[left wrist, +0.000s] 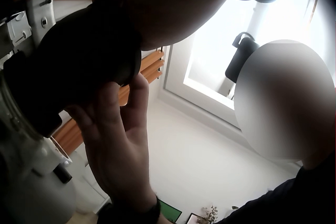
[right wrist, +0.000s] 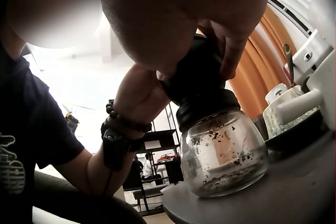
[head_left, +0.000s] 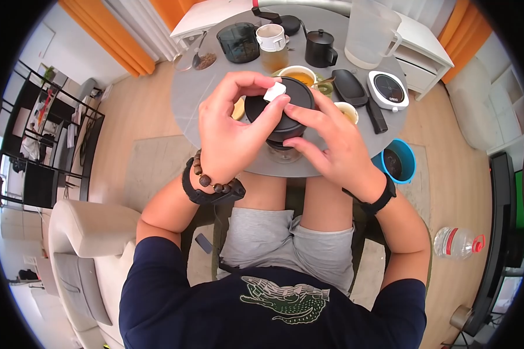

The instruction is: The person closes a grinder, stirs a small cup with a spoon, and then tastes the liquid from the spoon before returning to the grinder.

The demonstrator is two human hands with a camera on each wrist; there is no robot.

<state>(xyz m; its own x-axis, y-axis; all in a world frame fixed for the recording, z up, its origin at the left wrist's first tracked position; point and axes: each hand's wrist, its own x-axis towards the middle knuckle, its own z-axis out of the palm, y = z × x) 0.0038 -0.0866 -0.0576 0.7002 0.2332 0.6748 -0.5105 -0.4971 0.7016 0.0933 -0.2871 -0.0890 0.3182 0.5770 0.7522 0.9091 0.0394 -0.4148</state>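
Observation:
A manual coffee grinder stands upright at the near table edge, its round black top (head_left: 268, 113) under both hands. Its clear glass jar (right wrist: 226, 155) rests on the grey table, with dark coffee grounds on the bottom and stuck to the walls. My left hand (head_left: 233, 119) pinches a small white piece (head_left: 275, 91) between thumb and forefinger, right over the black top. My right hand (head_left: 340, 142) grips the grinder's black upper body (right wrist: 197, 74) from the right side, fingers on the rim and thumb lower down. In the left wrist view the black body is a dark silhouette.
Behind the grinder are a cup of amber liquid (head_left: 297, 74), a black tray (head_left: 349, 87), a white scale (head_left: 388, 92), a black pitcher (head_left: 320, 49) and a large clear jug (head_left: 370, 35). A blue bucket (head_left: 410, 160) stands beyond the table's right edge; a water bottle (head_left: 457, 242) lies on the floor.

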